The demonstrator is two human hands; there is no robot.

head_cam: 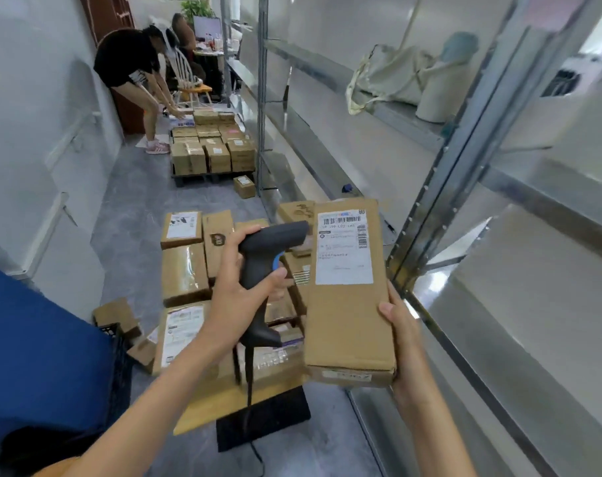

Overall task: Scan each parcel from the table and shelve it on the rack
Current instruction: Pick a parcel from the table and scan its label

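Observation:
My left hand (247,287) grips a black handheld scanner (275,256) with a blue trigger, its head pointing right toward a long brown cardboard parcel (347,304). My right hand (404,335) holds that parcel by its lower right corner, label side up, with the barcode near the top. Below both hands, several more brown parcels (184,270) lie packed on a low table. The metal rack (426,215) stands directly to the right, its shelves mostly bare.
A second stack of parcels (211,146) sits on a pallet farther down the aisle, where another person (134,67) bends over it. A black crate (118,352) and a blue surface are at my left. Cloth bags (396,77) lie on an upper rack shelf.

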